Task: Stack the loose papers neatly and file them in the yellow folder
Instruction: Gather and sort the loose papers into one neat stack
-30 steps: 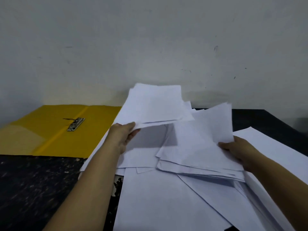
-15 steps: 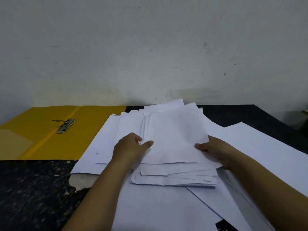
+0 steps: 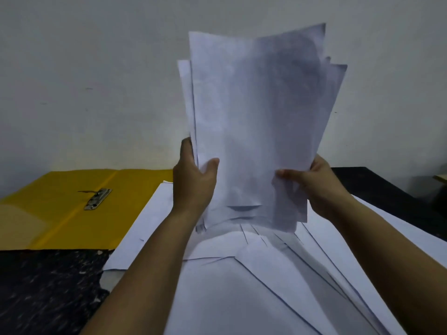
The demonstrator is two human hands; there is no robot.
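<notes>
1. The wall (image 3: 96,81) is pale grey and rises behind everything, directly beyond the far edge of the table.
2. The table (image 3: 48,291) is dark and speckled; the yellow folder lies on its far left part, against the wall.
3. Loose papers (image 3: 242,298) lie spread flat on the table to the right of the yellow folder, overlapping one another at odd angles; the leftmost sheet overlaps the folder's right edge.
4. The yellow folder (image 3: 60,209) lies open and flat, its centre crease running diagonally.
5. The held stack of papers (image 3: 254,129) stands upright in the air, right of the yellow folder and above the loose sheets, its top edges uneven and fanned. Its bottom edge hangs just above the sheets on the table; I cannot tell whether it touches them.
6. The left hand (image 3: 193,182) grips the stack's lower left edge, on the side nearer the folder, thumb pressed on the front face and fingers curled behind.
7. The right hand (image 3: 314,187) grips the lower right edge, on the side farther from the folder, thumb laid across the front and fingers wrapped behind.
8. The metal clip (image 3: 98,202) sits on the folder's crease, silver and lying flat.
</notes>
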